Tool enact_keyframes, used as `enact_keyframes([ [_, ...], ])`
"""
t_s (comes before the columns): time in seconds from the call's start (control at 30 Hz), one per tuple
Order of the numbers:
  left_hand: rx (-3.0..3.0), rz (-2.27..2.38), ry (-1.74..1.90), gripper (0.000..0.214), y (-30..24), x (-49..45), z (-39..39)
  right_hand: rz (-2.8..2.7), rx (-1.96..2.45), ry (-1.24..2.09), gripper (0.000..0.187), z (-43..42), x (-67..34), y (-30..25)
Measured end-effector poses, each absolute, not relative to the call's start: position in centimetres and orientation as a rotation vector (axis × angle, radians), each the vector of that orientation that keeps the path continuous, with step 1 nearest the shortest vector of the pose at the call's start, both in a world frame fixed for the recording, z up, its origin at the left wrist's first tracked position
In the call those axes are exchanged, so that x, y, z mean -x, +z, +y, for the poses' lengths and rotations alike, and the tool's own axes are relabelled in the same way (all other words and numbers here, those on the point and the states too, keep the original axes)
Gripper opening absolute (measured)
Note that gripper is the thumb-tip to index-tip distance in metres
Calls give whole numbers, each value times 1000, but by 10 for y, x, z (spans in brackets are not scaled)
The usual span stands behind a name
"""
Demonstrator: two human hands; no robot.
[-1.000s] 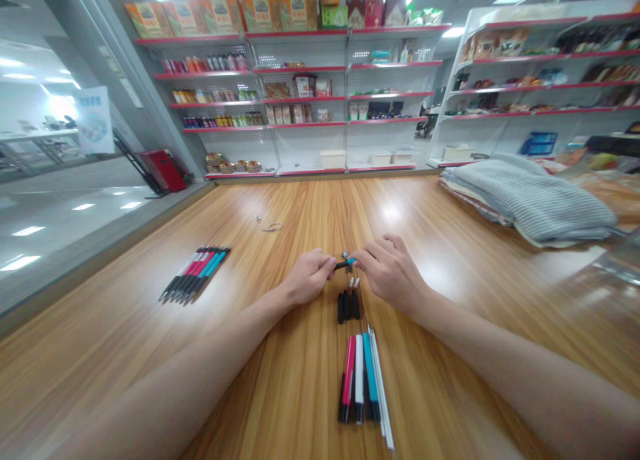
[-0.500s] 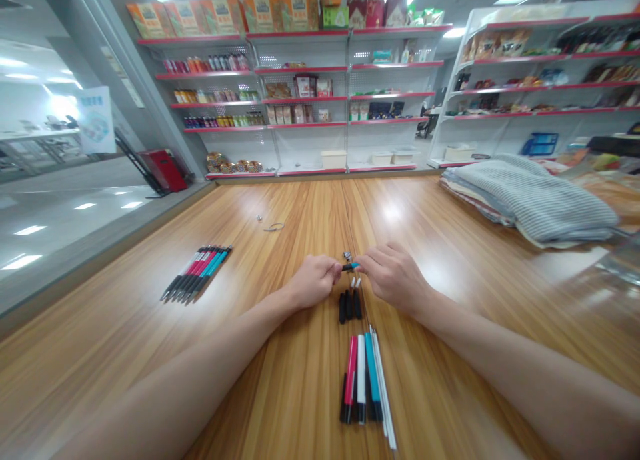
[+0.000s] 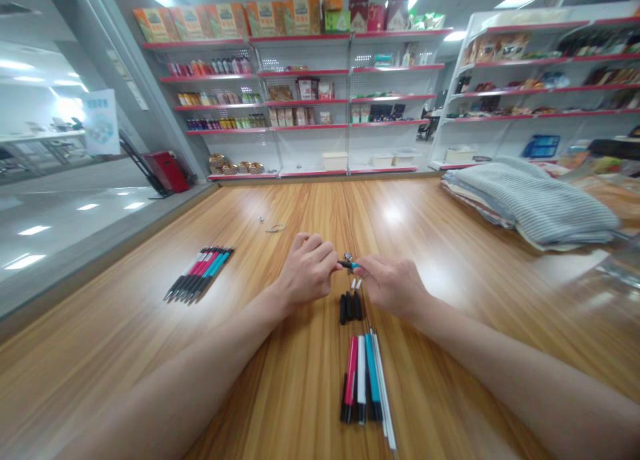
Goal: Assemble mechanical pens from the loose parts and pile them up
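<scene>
Desk wide open, edges well clear. Left hand and right hand both pinch teal pen piece mid-desk, just beyond black grips; left hand sits higher than before

Wooden table bears pen bundle, pen parts, folded cloths.

Two bare hands meet over a wooden table. The left hand pinches the black end of a small pen, and the right hand pinches its teal end. Just beneath lie short black grips, and nearer the viewer a row of pen barrels (pink, white, teal). A bundle of pens rests well to the left, folded cloth far right, and stocked shelves behind.
</scene>
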State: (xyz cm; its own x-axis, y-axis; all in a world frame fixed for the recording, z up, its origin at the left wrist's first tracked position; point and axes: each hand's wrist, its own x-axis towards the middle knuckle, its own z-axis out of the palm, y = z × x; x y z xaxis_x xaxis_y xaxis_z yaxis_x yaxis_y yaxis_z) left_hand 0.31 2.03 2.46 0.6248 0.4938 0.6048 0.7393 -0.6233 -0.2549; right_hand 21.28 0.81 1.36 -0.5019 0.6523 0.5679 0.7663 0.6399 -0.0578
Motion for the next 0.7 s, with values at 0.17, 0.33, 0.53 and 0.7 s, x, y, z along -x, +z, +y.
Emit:
enact_keyframes([
  [0.17, 2407, -866, -603, 19, 30, -14, 10, -2322, 1029, -452, 26, 11, -217, 13],
  [0.33, 2401, -990, -552, 20, 33, -13, 14, -2209, 998, -418, 24, 14, -217, 15],
  [0.53, 2312, -1767, -610, 17, 63, 62, 59, -2075, 1023, -347, 36, 25, -223, 17],
  [0.7, 2042, -2362, -432, 28, 93, 182, 76, -2102, 1060, -250, 31, 25, -221, 12],
])
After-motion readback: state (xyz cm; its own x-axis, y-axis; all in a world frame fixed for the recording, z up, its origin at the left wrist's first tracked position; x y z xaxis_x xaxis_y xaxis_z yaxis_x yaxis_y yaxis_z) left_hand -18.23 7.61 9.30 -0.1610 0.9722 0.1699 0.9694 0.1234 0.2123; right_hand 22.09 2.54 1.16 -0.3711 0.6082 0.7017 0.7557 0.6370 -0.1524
